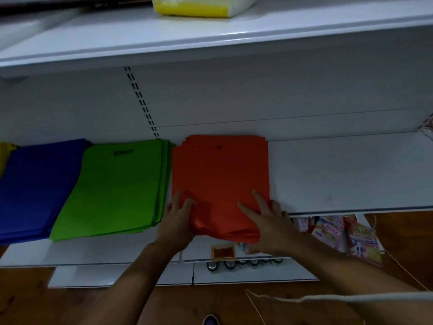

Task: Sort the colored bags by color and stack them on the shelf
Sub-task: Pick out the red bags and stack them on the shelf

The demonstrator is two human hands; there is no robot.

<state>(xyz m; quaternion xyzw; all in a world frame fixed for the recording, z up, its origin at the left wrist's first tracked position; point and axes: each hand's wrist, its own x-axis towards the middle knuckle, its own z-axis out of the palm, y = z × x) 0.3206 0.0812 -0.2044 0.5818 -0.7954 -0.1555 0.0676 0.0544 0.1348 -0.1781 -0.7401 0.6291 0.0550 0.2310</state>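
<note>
At the frame's centre, the left hand [179,213] and right hand [264,213] rest with spread, straight fingers on the orange bag stack [220,174], beside green bags [114,186] on the white shelf [339,174].

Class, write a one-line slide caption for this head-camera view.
Both hands, left and right, press the orange bags flat beside green bags on the shelf.

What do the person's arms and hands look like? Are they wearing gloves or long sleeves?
No gloves and no long sleeves. Both the left hand and the right hand are bare, and the forearms are bare all the way to the bottom of the picture. I can't see any watch, ring or bracelet. Each hand shows slim fingers.
</note>
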